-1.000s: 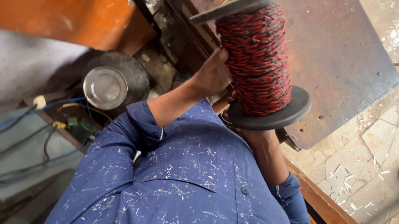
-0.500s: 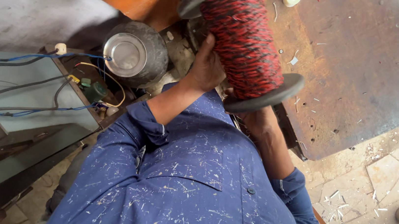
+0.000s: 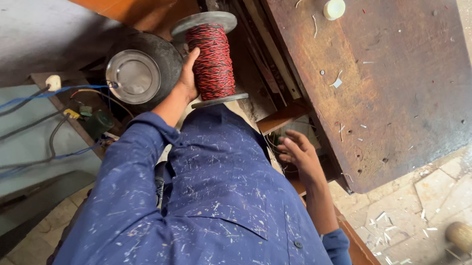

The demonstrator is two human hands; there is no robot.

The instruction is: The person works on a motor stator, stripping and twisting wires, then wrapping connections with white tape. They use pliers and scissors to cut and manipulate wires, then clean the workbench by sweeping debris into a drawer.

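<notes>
Workshop floor and a worn brown bench: one hand carries a wire spool, the other is free.

Cracked tiles strewn with white scraps lie to the right of the hands, and the scuffed bench top (image 3: 382, 78) stretches beyond them. Only the left hand (image 3: 186, 77) has the spool (image 3: 213, 60) of twisted red-and-black wire, fingers wrapped round its wound side, holding it upright in the air between the bench edge and a round metal lid (image 3: 133, 77) just to that hand's left. So the spool is lifted and carried, not set down on anything I can see. The right hand (image 3: 299, 154) hangs lower, below the spool, fingers loosely spread and empty, near a dim shelf under the bench. Blue and black cables (image 3: 21, 121) trail well off to the left.
</notes>
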